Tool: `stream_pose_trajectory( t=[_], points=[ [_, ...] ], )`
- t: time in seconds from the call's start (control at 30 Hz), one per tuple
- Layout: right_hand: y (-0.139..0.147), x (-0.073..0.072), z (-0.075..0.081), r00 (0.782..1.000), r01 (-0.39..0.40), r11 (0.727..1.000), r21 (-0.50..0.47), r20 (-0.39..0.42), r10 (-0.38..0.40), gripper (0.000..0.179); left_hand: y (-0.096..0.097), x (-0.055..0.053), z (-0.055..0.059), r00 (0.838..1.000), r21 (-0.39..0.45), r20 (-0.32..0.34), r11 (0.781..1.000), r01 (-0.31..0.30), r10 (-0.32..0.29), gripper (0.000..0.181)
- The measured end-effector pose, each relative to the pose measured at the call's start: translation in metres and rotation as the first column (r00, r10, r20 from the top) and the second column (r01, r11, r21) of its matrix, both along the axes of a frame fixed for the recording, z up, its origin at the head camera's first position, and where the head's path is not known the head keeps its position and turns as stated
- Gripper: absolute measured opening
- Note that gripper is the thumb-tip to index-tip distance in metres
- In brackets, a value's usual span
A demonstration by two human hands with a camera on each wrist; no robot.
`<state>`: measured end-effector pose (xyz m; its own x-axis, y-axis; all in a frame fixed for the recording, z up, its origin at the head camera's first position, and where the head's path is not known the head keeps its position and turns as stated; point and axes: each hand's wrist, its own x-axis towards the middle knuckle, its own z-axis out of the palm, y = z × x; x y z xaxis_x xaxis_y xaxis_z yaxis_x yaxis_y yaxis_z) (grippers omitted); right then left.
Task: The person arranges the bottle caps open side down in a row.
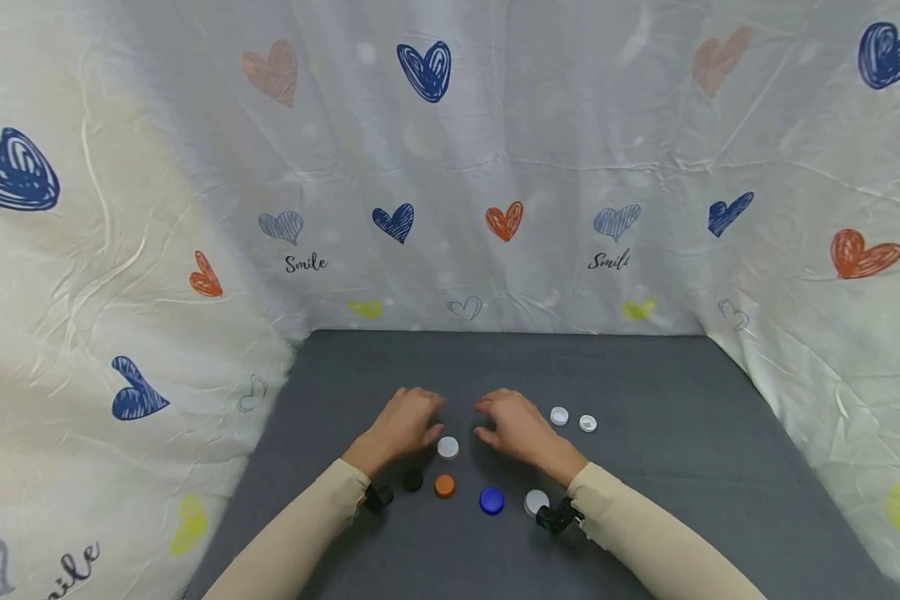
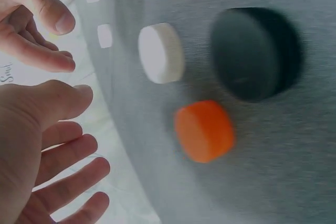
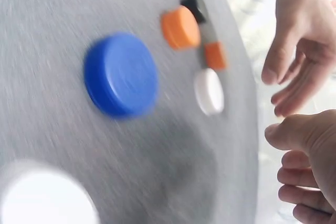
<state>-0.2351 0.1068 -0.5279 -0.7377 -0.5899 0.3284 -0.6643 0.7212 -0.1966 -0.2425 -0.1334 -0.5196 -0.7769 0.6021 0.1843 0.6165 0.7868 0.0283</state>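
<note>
My left hand is held over the grey table with its fingers loosely spread and nothing in them. Facing it, a small gap away, my right hand is likewise relaxed and bare. A white bottle cap lies just beside the left thumb. Nearer me are a black cap, an orange cap and a blue cap. Another white cap sits by the right wrist. The left wrist view shows a second orange cap, mostly hidden by the left hand in the head view.
Two small white caps lie to the right of the right hand, their hollow sides up. The dark grey tabletop ends at a white curtain printed with hearts, which hangs behind and along both sides.
</note>
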Motion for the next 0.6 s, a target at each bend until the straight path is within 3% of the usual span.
stream_pose_trajectory(
  t=[0.23,0.43,0.6],
  points=[
    [0.027,-0.011,0.018,0.998,0.066,0.998,0.009,-0.007,-0.066,0.035,0.016,-0.011,0.017,0.999,0.097,-0.009,0.994,0.044,-0.044,0.045],
    [0.048,-0.019,0.022,0.993,0.116,0.992,0.039,-0.015,-0.115,0.036,0.038,-0.020,0.028,0.998,0.074,-0.026,0.996,0.055,-0.053,0.046],
    [0.062,-0.023,0.021,0.988,0.151,0.988,0.046,0.016,-0.151,0.040,0.058,-0.029,0.030,0.999,0.070,-0.003,0.997,0.037,-0.037,0.047]
  ],
)
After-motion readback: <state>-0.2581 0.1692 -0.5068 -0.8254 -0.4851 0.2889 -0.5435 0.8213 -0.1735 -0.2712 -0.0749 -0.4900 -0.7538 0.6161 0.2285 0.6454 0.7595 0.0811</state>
